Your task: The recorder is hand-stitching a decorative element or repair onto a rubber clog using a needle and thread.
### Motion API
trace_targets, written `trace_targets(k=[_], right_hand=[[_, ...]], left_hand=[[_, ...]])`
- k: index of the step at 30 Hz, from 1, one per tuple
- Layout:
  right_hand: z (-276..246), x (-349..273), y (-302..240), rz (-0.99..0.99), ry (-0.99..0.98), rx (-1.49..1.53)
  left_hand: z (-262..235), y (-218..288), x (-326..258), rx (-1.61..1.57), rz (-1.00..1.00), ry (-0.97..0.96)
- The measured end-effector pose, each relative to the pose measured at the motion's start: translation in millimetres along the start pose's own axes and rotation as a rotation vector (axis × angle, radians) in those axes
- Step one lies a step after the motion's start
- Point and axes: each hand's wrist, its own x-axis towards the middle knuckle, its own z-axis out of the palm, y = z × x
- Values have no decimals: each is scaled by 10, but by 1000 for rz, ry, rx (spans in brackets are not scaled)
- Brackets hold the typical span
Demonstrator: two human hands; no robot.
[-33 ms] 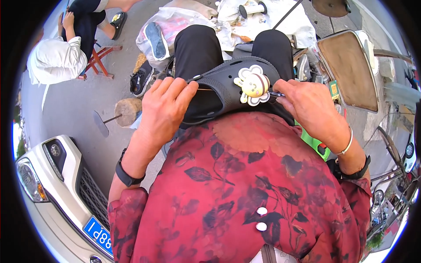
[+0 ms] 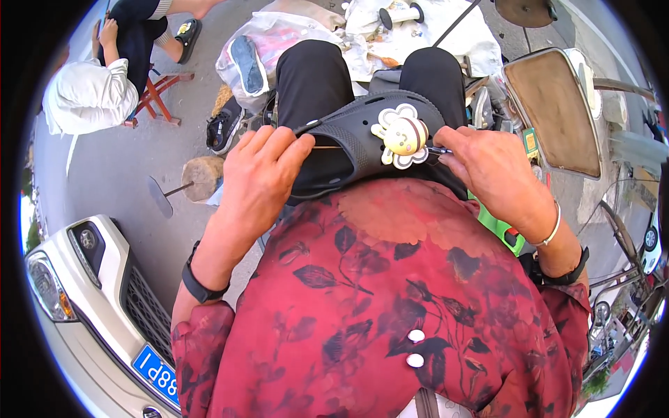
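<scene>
A dark grey foam clog (image 2: 348,150) lies sideways across my lap, with a yellow and white bee charm (image 2: 405,136) on its upper. My left hand (image 2: 261,177) is closed at the clog's heel end. From its fingers a thin tan strand (image 2: 326,147) runs into the foot opening; its far end is hidden. At the toe, my right hand (image 2: 488,164) pinches a slim tool (image 2: 439,150), dark blue and metallic, that meets the clog beside the charm. Most of that tool is covered by the fingers.
Ahead lie plastic bags (image 2: 293,31), a white spool (image 2: 402,15) and a black shoe (image 2: 225,125). A brown-topped tray (image 2: 554,111) stands at the right. A person in a white hat (image 2: 90,97) sits at the upper left, and a parked car (image 2: 104,279) is at the left.
My left hand has shifted very slightly, and the tan strand lies a touch lower. The clog and my right hand look the same.
</scene>
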Motion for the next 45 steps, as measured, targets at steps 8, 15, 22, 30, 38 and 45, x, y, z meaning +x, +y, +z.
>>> trace_targets(k=[8, 15, 22, 30, 38, 45], right_hand=[[13, -7, 49, -39, 29, 51], [60, -48, 59, -14, 9, 60], [106, -76, 64, -38, 32, 45], [202, -144, 128, -23, 76, 86], [248, -150, 178, -10, 62, 158], [235, -116, 165, 21, 22, 190]], left_hand=[[-311, 77, -63, -1160, -284, -237], [187, 147, -122, -2079, -732, 95], [419, 297, 101, -1402, -717, -265], [817, 405, 248, -1717, -701, -175], [759, 492, 510, -1689, -595, -236], [965, 433, 514, -1644, -518, -285]])
